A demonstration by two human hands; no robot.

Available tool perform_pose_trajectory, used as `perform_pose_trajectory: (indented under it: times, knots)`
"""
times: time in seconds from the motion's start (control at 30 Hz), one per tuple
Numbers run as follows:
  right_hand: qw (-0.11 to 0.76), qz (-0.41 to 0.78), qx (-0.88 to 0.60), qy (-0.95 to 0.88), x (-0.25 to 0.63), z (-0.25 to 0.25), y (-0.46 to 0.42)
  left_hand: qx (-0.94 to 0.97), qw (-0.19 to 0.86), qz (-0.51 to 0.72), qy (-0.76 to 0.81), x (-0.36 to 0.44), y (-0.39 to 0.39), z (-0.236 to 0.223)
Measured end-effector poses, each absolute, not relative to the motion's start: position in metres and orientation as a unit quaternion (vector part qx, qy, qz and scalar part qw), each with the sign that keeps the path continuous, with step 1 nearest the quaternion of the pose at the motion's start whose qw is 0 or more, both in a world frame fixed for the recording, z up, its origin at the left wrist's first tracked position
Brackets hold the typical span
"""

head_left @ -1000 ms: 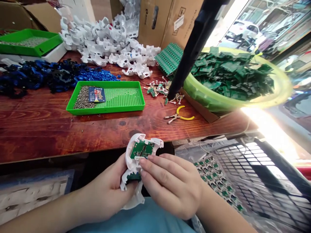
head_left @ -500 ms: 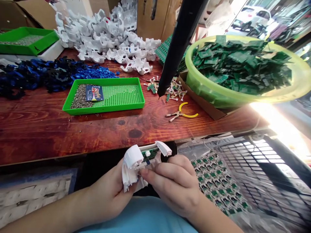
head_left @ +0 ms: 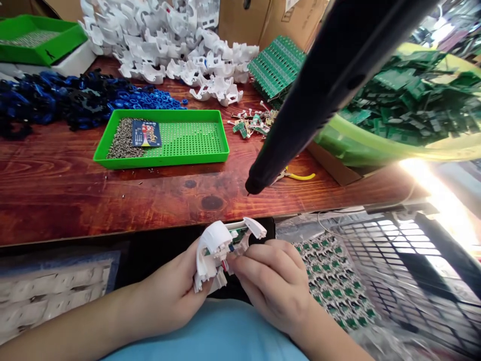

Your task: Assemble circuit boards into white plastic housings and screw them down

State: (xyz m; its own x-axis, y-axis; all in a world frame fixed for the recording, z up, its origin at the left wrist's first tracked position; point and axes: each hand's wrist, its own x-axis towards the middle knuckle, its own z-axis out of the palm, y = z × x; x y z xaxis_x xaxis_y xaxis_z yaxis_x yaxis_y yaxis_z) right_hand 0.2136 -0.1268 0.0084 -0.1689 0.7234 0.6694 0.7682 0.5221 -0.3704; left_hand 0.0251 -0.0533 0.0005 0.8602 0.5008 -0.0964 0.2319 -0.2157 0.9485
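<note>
My left hand (head_left: 180,288) is wrapped round a white plastic shell (head_left: 214,238) from the left, holding it above my lap. Inside the shell sits a green circuit board (head_left: 236,235), partly hidden by the curved white walls. My right hand (head_left: 272,281) is closed at the shell's lower right opening, thumb and forefinger pinched together. A bit of red and white, perhaps a wire, shows by those fingertips; what they pinch is hidden. Above and beyond the hands, a black rod-shaped tool (head_left: 300,110) with a thin metal tip, like an electric screwdriver, slants down.
On the wooden table (head_left: 169,200) lies a green tray (head_left: 188,161) with screws and a card. Behind are blue rings (head_left: 150,98) and piled white shells (head_left: 150,45). Yellow-handled pliers (head_left: 300,176) and a yellow basin (head_left: 349,135) of circuit boards are right; a black crate (head_left: 406,281) stands below.
The black tool appears lower and larger, now covering part of the pliers and basin. The shell has turned slightly in my hands, and a red bit shows near my right fingertips.
</note>
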Motion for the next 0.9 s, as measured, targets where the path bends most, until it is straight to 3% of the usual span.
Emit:
perform_pose_trajectory:
  times: [0.23,0.47,0.7,0.8,0.9]
  knots:
    - [0.400,-0.031,-0.492,-0.773,0.210,0.013,-0.126,0.784,0.559,0.118,0.242,0.024,-0.054,-0.003]
    - [0.310,0.036,-0.546,-0.777,0.208,0.026,-0.127,0.841,0.495,0.091,0.198,0.015,-0.048,-0.003]
    - [0.272,-0.045,-0.630,-0.726,0.203,0.020,-0.126,0.851,0.477,0.027,0.218,0.006,-0.048,-0.003]
    - [0.279,-0.021,-0.603,-0.747,0.204,0.017,-0.123,0.828,0.517,0.026,0.215,0.007,-0.048,-0.001]
    - [0.266,0.077,-0.583,-0.764,0.215,0.019,-0.122,0.785,0.573,0.007,0.237,0.014,-0.044,0.002]
